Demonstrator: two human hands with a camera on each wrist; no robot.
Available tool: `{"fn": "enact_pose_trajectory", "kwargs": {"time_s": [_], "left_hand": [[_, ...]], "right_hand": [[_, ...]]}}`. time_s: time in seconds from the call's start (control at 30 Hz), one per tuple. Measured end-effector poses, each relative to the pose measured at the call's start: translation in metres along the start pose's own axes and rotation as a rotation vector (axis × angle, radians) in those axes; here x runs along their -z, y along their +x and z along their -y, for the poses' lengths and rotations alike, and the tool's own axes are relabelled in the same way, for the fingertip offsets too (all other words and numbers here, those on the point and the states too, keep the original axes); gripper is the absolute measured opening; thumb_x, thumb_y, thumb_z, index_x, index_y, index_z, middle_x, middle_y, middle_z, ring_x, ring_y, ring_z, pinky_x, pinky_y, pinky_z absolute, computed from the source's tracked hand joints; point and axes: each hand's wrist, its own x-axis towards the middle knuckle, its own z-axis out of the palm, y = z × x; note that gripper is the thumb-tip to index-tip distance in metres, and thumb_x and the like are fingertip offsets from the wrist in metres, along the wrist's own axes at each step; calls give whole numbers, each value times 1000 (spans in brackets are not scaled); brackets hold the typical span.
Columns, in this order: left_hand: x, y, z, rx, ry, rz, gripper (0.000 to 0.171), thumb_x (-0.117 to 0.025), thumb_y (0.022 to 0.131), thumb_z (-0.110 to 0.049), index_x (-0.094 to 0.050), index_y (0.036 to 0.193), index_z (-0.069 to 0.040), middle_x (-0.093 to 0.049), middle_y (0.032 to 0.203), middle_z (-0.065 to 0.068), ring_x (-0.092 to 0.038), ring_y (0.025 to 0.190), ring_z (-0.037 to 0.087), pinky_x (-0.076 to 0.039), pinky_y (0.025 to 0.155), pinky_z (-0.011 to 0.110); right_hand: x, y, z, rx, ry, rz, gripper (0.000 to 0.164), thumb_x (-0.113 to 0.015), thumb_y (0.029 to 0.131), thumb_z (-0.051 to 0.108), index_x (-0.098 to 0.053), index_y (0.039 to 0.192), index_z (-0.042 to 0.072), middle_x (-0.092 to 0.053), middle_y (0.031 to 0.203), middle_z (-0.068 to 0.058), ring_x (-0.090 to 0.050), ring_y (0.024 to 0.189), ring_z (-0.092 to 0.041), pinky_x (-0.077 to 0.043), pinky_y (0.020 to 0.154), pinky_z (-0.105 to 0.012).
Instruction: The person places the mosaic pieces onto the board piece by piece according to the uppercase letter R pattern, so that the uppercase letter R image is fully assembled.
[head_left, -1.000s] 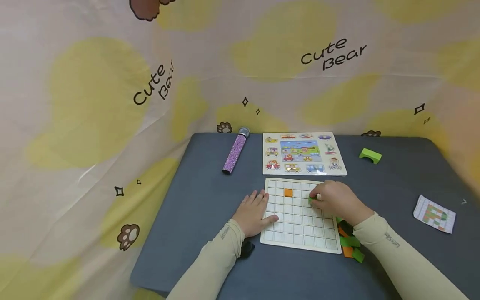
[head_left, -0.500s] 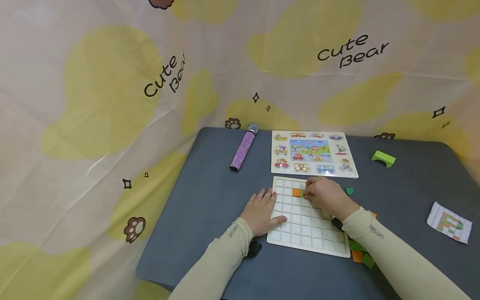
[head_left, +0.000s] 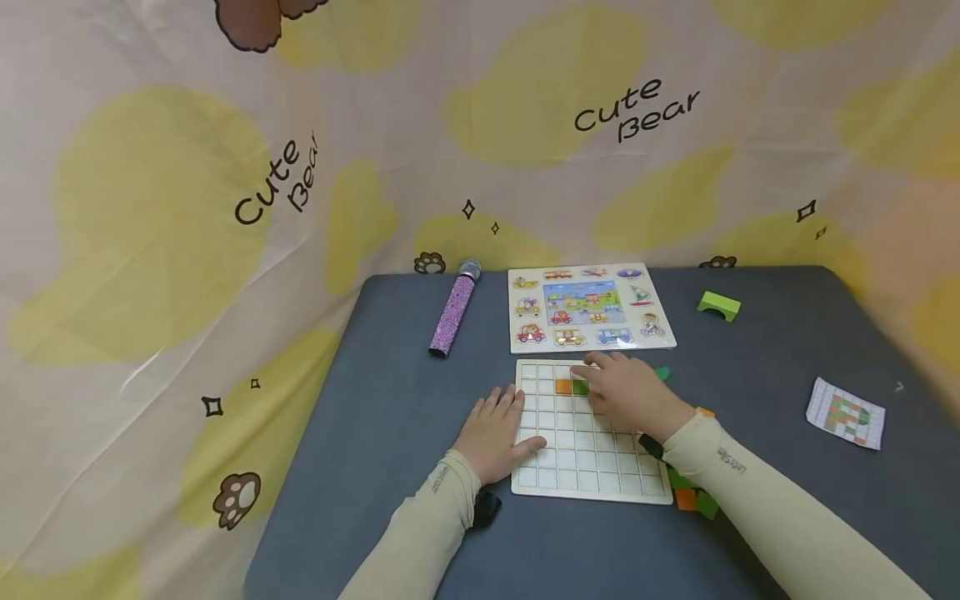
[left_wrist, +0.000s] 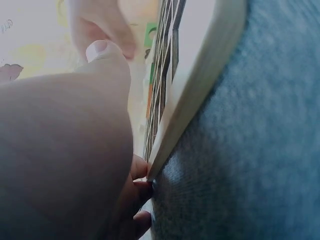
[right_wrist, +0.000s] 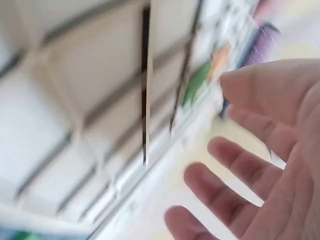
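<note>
A white grid board lies on the table with an orange square tile and a green square tile side by side in its upper rows. My left hand rests with fairly straight fingers on the board's left edge, thumb over the grid. Above the upper right of the board is my right hand; its fingers are spread and hold nothing in the right wrist view, close to the green tile. That hand and its sleeve hide part of the grid.
Loose green and orange pieces lie by the board's right edge, partly under the right sleeve. Behind the board is a vehicle picture puzzle, with a purple glitter microphone to its left. A green arch block and pattern card lie right.
My right hand has carried the green tile left to beside the orange tile and let go of it; its fingers have spread. The left hand stays on the board. The head view has shifted.
</note>
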Motion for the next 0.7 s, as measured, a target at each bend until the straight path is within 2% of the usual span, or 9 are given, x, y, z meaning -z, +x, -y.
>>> {"fn": "enact_pose_trajectory", "kwargs": {"time_s": [0.07,0.1,0.2,0.3,0.37,0.47,0.57,0.7], "left_hand": [[-3,0,2,-5,8,-9,92,-43,106,-71,-32,168,-4,-27,174,14,-24,160,36,-23,128,54],[-3,0,3,-8,8,-14,92,-43,106,-71,-32,168,-4,-27,174,14,-25,160,36,-23,128,54],[0,-1,4,-9,19,-3,92,-43,106,-71,-31,168,-4,-26,174,14,-24,160,36,-23,128,54],[5,1,2,-15,31,9,92,-45,106,-70,-31,168,-3,-27,174,15,-25,160,37,-24,128,54],[7,1,2,-16,38,24,92,-44,106,-70,-29,168,-3,-25,174,15,-23,160,37,-23,128,54],[7,2,2,-15,32,35,92,-44,107,-69,-29,168,-2,-24,175,16,-23,160,37,-23,128,54],[7,1,2,-9,22,45,92,-43,107,-69,-27,169,-3,-22,175,15,-21,161,37,-21,128,54],[5,1,1,-7,2,54,93,-43,107,-69,-25,169,-3,-20,176,15,-18,161,37,-19,129,54]], "right_hand": [[12,-12,-16,-73,40,30,44,-75,101,19,-69,143,8,-65,138,-21,-67,117,-42,-61,84,-56],[18,-20,-25,-117,69,49,44,-73,101,18,-69,143,7,-65,138,-23,-68,113,-41,-61,81,-55],[29,-47,-56,-234,115,108,38,-76,99,18,-73,135,4,-68,131,-24,-69,106,-40,-60,80,-58],[28,-80,-81,-331,176,165,34,-81,95,19,-77,125,4,-71,124,-23,-68,103,-40,-58,80,-60],[22,-98,-90,-358,196,189,32,-83,94,23,-80,120,6,-72,120,-20,-68,105,-41,-57,83,-64],[11,-114,-93,-358,199,174,27,-84,92,27,-83,112,9,-74,115,-15,-69,102,-38,-58,81,-62],[4,-120,-89,-320,158,131,24,-85,90,24,-84,107,8,-74,109,-11,-70,94,-32,-60,76,-56],[4,-120,-82,-282,102,123,30,-86,84,21,-83,109,4,-73,108,-13,-69,88,-29,-61,68,-49]]}}
